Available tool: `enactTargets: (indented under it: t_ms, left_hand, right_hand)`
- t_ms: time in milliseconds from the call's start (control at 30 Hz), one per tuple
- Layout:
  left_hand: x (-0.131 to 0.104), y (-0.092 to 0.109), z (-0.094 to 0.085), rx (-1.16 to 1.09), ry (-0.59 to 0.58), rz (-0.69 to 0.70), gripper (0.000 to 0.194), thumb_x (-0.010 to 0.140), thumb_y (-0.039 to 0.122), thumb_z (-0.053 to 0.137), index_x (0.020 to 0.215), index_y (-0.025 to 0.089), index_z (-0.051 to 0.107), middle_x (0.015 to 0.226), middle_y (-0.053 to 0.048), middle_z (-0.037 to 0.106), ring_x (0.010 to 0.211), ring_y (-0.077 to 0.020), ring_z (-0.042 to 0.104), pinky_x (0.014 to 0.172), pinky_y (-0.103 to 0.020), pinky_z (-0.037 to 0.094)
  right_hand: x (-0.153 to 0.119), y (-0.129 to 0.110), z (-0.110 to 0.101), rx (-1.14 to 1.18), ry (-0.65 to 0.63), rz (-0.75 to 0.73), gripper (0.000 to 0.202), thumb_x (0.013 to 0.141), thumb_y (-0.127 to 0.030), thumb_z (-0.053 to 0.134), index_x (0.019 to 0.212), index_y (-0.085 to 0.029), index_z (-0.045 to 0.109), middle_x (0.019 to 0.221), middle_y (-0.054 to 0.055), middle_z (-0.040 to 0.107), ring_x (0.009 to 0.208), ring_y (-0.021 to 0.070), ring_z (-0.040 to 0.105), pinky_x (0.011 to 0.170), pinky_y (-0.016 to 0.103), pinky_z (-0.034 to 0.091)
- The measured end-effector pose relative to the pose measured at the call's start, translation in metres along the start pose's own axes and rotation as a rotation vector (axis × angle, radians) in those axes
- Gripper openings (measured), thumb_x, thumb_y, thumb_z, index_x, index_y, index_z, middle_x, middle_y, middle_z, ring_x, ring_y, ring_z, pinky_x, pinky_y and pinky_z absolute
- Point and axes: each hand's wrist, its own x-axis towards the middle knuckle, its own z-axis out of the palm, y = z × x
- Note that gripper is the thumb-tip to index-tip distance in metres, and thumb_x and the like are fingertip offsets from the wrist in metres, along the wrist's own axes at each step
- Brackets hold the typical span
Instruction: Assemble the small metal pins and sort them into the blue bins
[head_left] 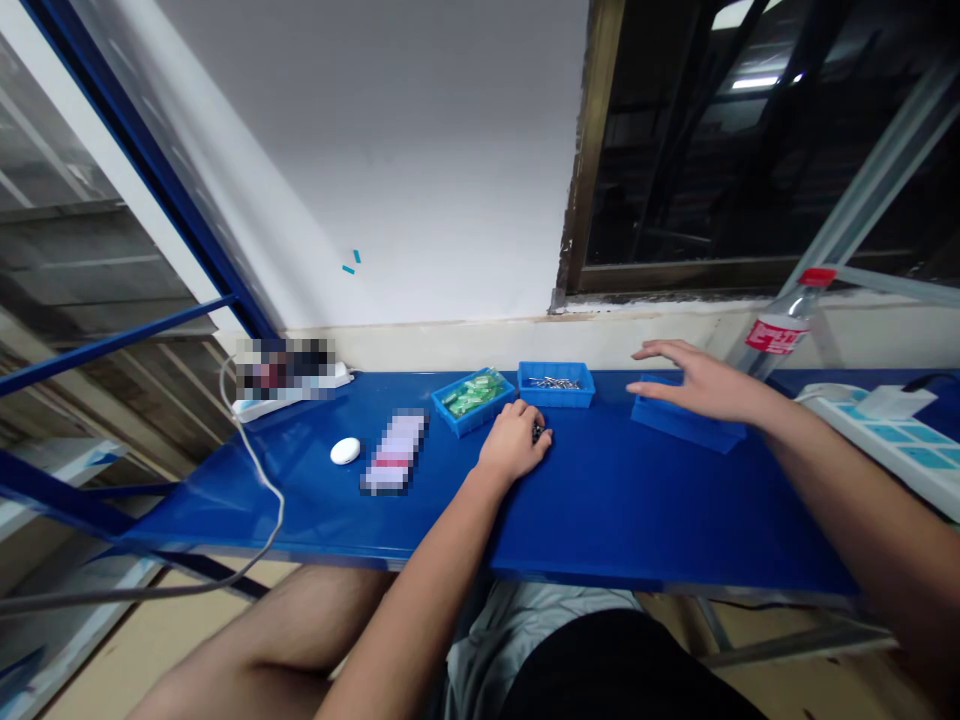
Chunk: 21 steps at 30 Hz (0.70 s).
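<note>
My left hand rests on the blue table with its fingers curled in. Small dark, shiny metal pieces show between thumb and fingers; their exact kind is unclear. Just beyond it sits a blue tray of green-wrapped packets. Beside that, a second blue tray contains several thin silvery metal pieces, perhaps screws. To the right, my right hand is spread, thumb apart from the fingers, nothing in it. It hovers above a flat-looking blue piece, partly hidden by the hand and wrist.
A plastic bottle with a red cap stands at the back right, near a white power strip. On the left lie a blurred-out phone-like object, a white rounded case and a grey cable. Wall and window rise behind the table.
</note>
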Motion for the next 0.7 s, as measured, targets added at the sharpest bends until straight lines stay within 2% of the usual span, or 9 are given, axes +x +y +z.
enactTargets:
  t_ms: [67, 167, 267, 367, 500, 567, 700]
  left_hand:
    - [0.0, 0.0, 0.0, -0.001, -0.002, 0.009, 0.016, 0.096, 0.035, 0.061, 0.1, 0.021, 0.065, 0.108, -0.01, 0.062, 0.107, -0.0293, 0.057, 0.1, -0.045, 0.05]
    - [0.001, 0.0, -0.001, -0.002, -0.023, 0.039, 0.012, 0.095, 0.031, 0.06, 0.097, 0.021, 0.066, 0.107, -0.01, 0.063, 0.106, -0.0282, 0.058, 0.101, -0.044, 0.048]
    - [0.002, -0.001, -0.001, -0.014, -0.036, 0.069, 0.009, 0.093, 0.028, 0.061, 0.093, 0.021, 0.066, 0.105, -0.009, 0.063, 0.104, -0.0276, 0.059, 0.101, -0.043, 0.048]
    - [0.001, -0.002, -0.001, -0.023, -0.033, 0.076, 0.008, 0.093, 0.028, 0.061, 0.093, 0.021, 0.066, 0.105, -0.009, 0.063, 0.103, -0.0273, 0.059, 0.099, -0.042, 0.048]
    - [0.0, -0.001, -0.001, -0.012, -0.01, 0.054, 0.012, 0.095, 0.033, 0.062, 0.095, 0.022, 0.067, 0.106, -0.009, 0.063, 0.105, -0.0283, 0.059, 0.101, -0.044, 0.047]
    - [-0.001, 0.0, -0.002, -0.017, -0.01, 0.036, 0.013, 0.095, 0.034, 0.063, 0.095, 0.023, 0.068, 0.108, -0.009, 0.063, 0.106, -0.0284, 0.059, 0.101, -0.045, 0.047]
    - [0.0, 0.0, -0.003, -0.055, -0.018, 0.009, 0.014, 0.094, 0.036, 0.064, 0.095, 0.022, 0.069, 0.109, -0.009, 0.063, 0.107, -0.0278, 0.059, 0.099, -0.043, 0.049]
  right_hand:
    - [0.02, -0.015, 0.011, 0.017, -0.039, -0.035, 0.066, 0.086, -0.073, 0.065, 0.137, -0.031, 0.06, 0.147, 0.012, 0.058, 0.139, 0.0369, 0.054, 0.12, 0.053, 0.043]
    - [0.049, -0.025, 0.036, 0.021, -0.116, -0.076, 0.079, 0.08, -0.074, 0.071, 0.144, -0.03, 0.057, 0.152, 0.013, 0.054, 0.141, 0.0394, 0.053, 0.119, 0.054, 0.044]
    - [0.074, -0.024, 0.062, -0.006, -0.184, -0.094, 0.102, 0.066, -0.071, 0.083, 0.153, -0.027, 0.051, 0.159, 0.014, 0.048, 0.148, 0.043, 0.044, 0.122, 0.057, 0.039]
    - [0.092, -0.019, 0.079, -0.012, -0.257, -0.111, 0.108, 0.062, -0.064, 0.088, 0.155, -0.027, 0.049, 0.156, 0.014, 0.053, 0.143, 0.0412, 0.051, 0.119, 0.055, 0.042]
    - [0.094, -0.016, 0.079, -0.06, -0.243, -0.093, 0.109, 0.063, -0.057, 0.089, 0.157, -0.021, 0.047, 0.145, 0.016, 0.062, 0.131, 0.0399, 0.061, 0.112, 0.053, 0.049]
    - [0.087, -0.015, 0.071, -0.043, -0.247, -0.081, 0.11, 0.064, -0.059, 0.087, 0.158, -0.02, 0.044, 0.144, 0.017, 0.063, 0.127, 0.039, 0.063, 0.108, 0.051, 0.052]
    - [0.067, -0.015, 0.051, 0.033, -0.216, -0.074, 0.107, 0.067, -0.059, 0.086, 0.159, -0.025, 0.044, 0.146, 0.015, 0.06, 0.129, 0.0387, 0.062, 0.109, 0.052, 0.052]
